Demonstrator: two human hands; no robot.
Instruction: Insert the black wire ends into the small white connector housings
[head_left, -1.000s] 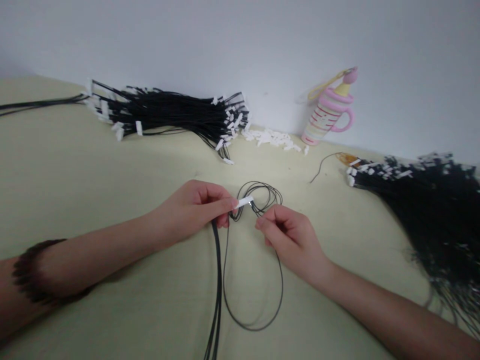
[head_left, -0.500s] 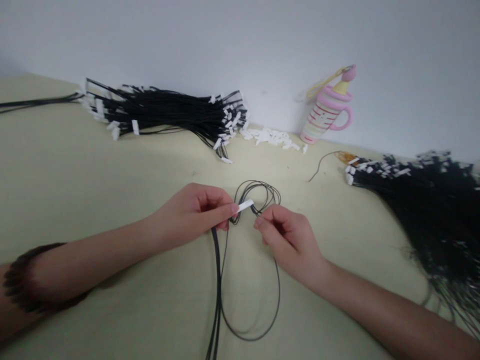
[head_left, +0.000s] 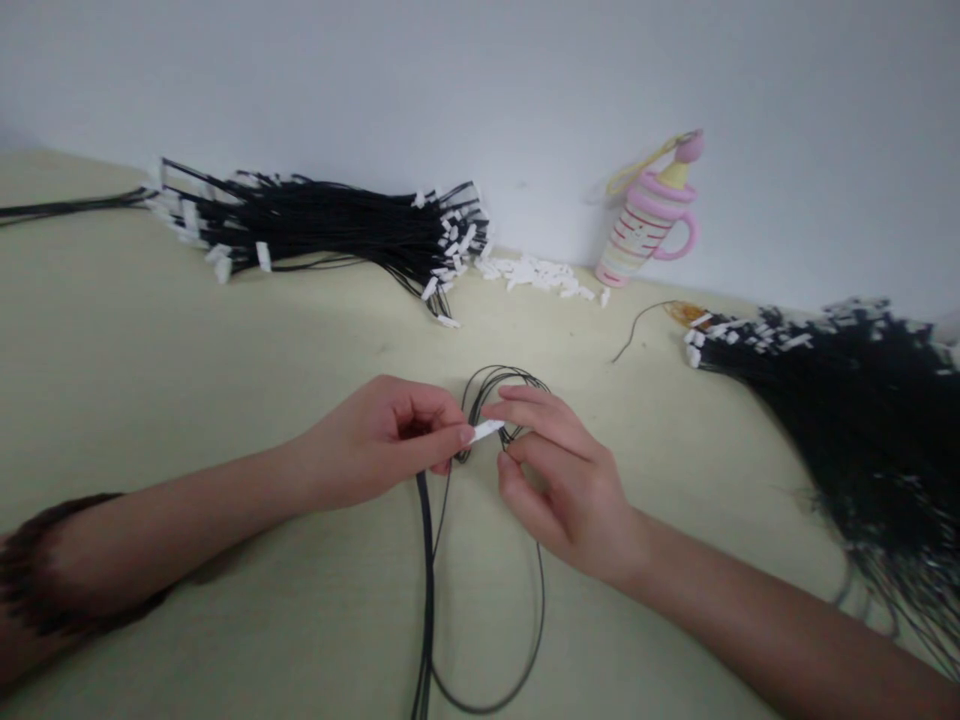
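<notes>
My left hand pinches a small white connector between thumb and fingers, its far end sticking out to the right. Thick black cables hang from under this hand toward the table's near edge. Thin black wires leave the connector's side and curl into several loops on the table behind it. My right hand is at the wires just right of the connector, thumb and index finger closed on them, with other fingers stretched over the connector's end. One long wire loop drops below the hands.
A bundle of black cables with white ends lies at the back left. Beside it are loose white connectors. A pink-handled cup leans by the wall. A large pile of black wires covers the right side.
My right hand has shifted slightly left toward the connector, and its upper fingers have straightened out over it. My left hand keeps its hold on the connector, a little lower in view.
</notes>
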